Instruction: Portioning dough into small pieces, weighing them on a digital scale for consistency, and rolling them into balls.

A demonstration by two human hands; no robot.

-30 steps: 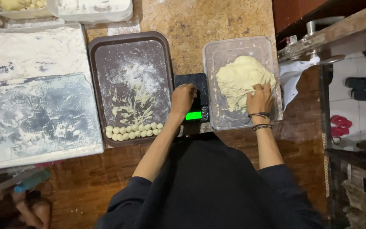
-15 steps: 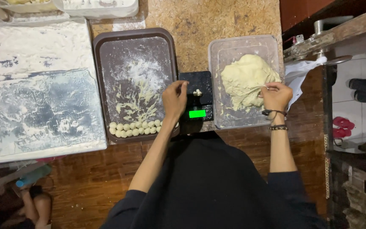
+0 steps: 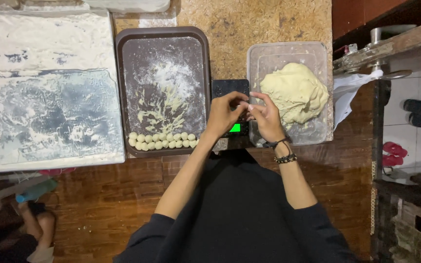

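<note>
A flour-dusted white board point(image 3: 45, 92) covers the worktop's left. Next, a dark brown metal tray point(image 3: 164, 44) carries small dough balls point(image 3: 162, 141). Left hand point(image 3: 224, 113) and right hand point(image 3: 265, 117) meet fingertip to fingertip over a black scale point(image 3: 230, 88); whether their grip pinches anything is unclear. A clear plastic tub point(image 3: 288, 51) holds pale dough point(image 3: 296, 92).

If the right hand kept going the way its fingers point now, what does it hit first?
The right hand points left toward the left hand, whose fingertips look to be almost touching it above the small black scale. It would likely meet that hand first; depth is hard to judge.
</note>
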